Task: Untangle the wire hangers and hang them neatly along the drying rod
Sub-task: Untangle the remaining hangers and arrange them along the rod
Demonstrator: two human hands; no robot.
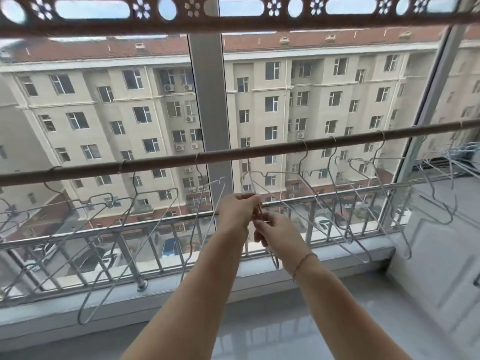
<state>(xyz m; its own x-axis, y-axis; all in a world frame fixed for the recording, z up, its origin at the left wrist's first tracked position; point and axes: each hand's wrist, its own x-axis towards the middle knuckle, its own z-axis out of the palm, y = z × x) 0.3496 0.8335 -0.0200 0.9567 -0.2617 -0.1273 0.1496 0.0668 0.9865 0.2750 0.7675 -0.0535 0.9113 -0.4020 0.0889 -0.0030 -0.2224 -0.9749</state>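
Note:
A brown drying rod [233, 153] runs across the window, rising to the right. Several silver wire hangers hang from it by their hooks, to the left [124, 229] and to the right [337, 203] of my hands. My left hand [235, 213] and my right hand [272, 232] meet just below the rod's middle, both pinching one wire hanger [274, 258] whose lower end sticks out under my right hand. A tangled bunch of hangers [452, 162] lies at the far right on the ledge.
A metal railing [130, 229] lines the window behind the hangers. A grey window post [207, 100] stands centre. A patterned brown bar [233, 19] crosses overhead. A white ledge or appliance top [428, 255] sits at right; glossy tiled sill [259, 320] below.

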